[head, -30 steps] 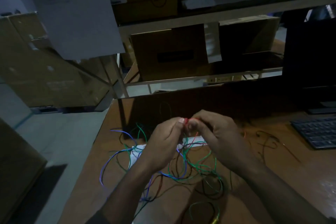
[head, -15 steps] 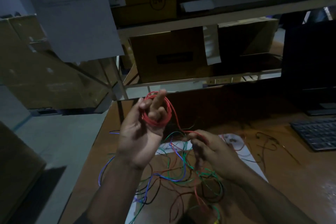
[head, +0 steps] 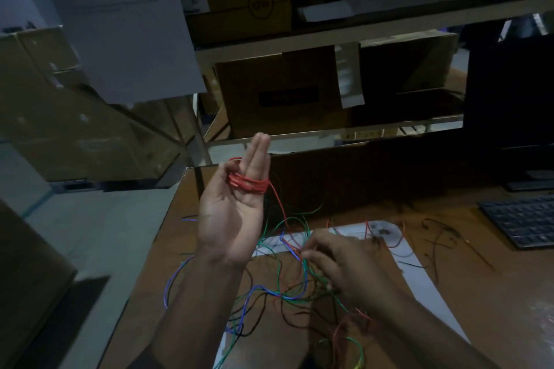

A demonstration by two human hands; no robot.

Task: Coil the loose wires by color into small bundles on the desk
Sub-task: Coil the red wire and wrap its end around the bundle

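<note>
Since half a second ago my left hand has straightened its two upright fingers and the red coil has tightened from a wide loop into snug turns round their base, while my right hand has dropped lower toward the desk. Now the left hand stands palm toward me, two fingers straight and together, ringed by the red turns, the other fingers folded beside them. From the coil a red tail runs down to the right hand, whose curled fingers pinch it just above the tangle of wires lying across the white paper. To wind well, I judge I should keep that tail lightly taut, lay each turn beside the last, and free the strand from the green and blue ones before pulling, or it will drag the heap. A keyboard sits well apart at right.
</note>
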